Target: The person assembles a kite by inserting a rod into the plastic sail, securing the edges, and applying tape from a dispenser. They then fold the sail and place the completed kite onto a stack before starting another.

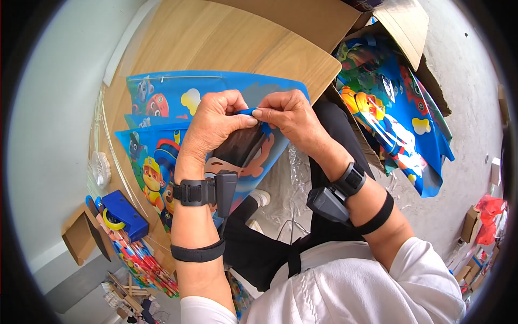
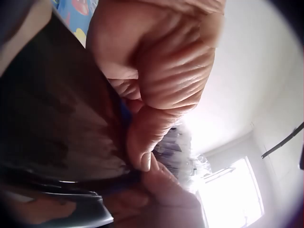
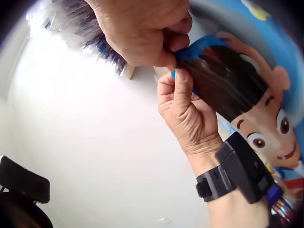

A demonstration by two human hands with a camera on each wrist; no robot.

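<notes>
A glossy blue plastic sheet (image 1: 253, 162) printed with cartoon figures hangs over the near edge of the table, its upper corner raised. My left hand (image 1: 213, 121) pinches the blue edge of that corner between thumb and fingers. Close beside it, my right hand (image 1: 291, 116) pinches the same edge, the fingertips almost meeting. In the right wrist view the sheet's dark-haired cartoon face (image 3: 266, 109) shows below the gripped edge, and the blue edge looks folded over. The left wrist view has the left thumb (image 2: 145, 142) pressed on the sheet.
More printed sheets (image 1: 178, 92) lie on the wooden table (image 1: 216, 32). Thin pale rods (image 1: 97, 129) run along its left side, near a blue tape dispenser (image 1: 137, 224). An open cardboard box (image 1: 426, 89) at right holds a heap of similar sheets (image 1: 388, 119).
</notes>
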